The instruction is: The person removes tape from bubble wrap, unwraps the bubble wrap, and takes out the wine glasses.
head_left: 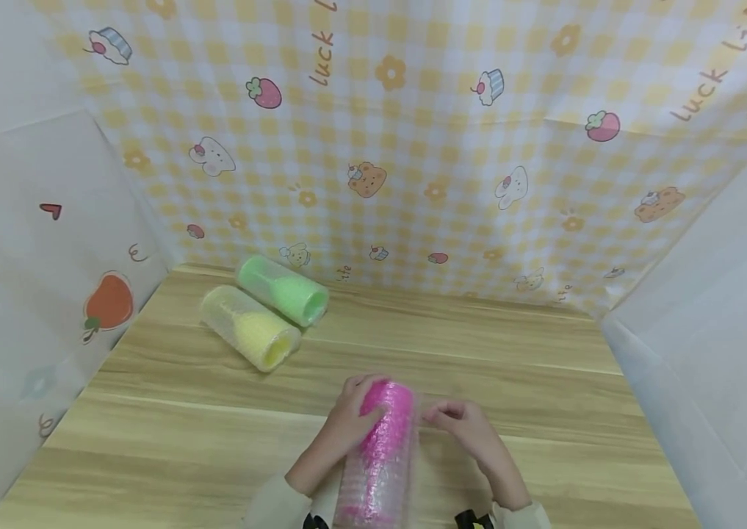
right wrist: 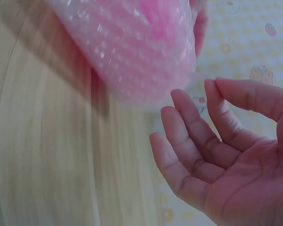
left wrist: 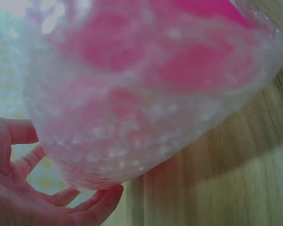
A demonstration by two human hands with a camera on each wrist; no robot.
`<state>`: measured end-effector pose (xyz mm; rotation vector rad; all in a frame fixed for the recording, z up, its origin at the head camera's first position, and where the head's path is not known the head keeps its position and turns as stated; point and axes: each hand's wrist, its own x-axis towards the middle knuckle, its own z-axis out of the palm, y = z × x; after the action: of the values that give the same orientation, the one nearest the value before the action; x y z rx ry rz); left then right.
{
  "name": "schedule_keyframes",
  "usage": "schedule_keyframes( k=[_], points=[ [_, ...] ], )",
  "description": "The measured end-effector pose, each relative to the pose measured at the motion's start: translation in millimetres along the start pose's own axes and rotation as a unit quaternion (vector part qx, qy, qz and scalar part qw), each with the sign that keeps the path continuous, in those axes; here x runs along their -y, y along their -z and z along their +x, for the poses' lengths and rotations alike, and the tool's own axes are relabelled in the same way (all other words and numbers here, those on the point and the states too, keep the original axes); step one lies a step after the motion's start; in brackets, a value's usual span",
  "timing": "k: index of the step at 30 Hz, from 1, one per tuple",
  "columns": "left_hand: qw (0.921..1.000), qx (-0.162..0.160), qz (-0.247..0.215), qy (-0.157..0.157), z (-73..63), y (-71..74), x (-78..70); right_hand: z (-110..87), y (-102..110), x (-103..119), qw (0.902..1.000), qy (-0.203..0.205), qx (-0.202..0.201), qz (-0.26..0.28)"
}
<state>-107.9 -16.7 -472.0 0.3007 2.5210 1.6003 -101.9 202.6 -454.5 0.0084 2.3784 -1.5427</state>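
Note:
A pink cylinder in bubble wrap (head_left: 383, 441) lies on the table at the front middle, one end pointing away from me. My left hand (head_left: 352, 411) grips its far end from the left, the thumb laid across the top. The bubble wrap (left wrist: 146, 122) fills most of the left wrist view, with the left fingertips against its edge. Just right of the cylinder, my right hand (head_left: 462, 426) pinches a thin, faint clear strip by the wrap's edge. In the right wrist view, thumb and index fingertips (right wrist: 216, 84) meet while the other fingers are loosely bent.
Behind and to the left, a yellow wrapped cylinder (head_left: 250, 327) and a green wrapped cylinder (head_left: 283, 290) lie side by side on the wooden table (head_left: 499, 353). A yellow checked cloth (head_left: 413, 147) hangs along the back, with pale sheets (head_left: 723, 330) at both sides.

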Motion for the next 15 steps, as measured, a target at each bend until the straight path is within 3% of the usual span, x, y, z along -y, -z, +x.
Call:
schedule_keyframes(
  k=[9,12,15],
  points=[
    [0.9998,0.001,0.000,-0.018,-1.8,4.9,2.1,-7.8,15.9,-17.6,0.9980,-0.004,0.025,0.059],
    [0.9984,-0.017,0.035,-0.040,-1.6,3.6,2.5,-9.8,19.2,-23.2,0.9961,0.010,0.040,0.078],
    [0.9906,-0.042,0.106,-0.076,-1.3,1.0,2.2,-11.5,20.9,-24.5,0.9942,0.017,0.046,0.096]
  ],
)
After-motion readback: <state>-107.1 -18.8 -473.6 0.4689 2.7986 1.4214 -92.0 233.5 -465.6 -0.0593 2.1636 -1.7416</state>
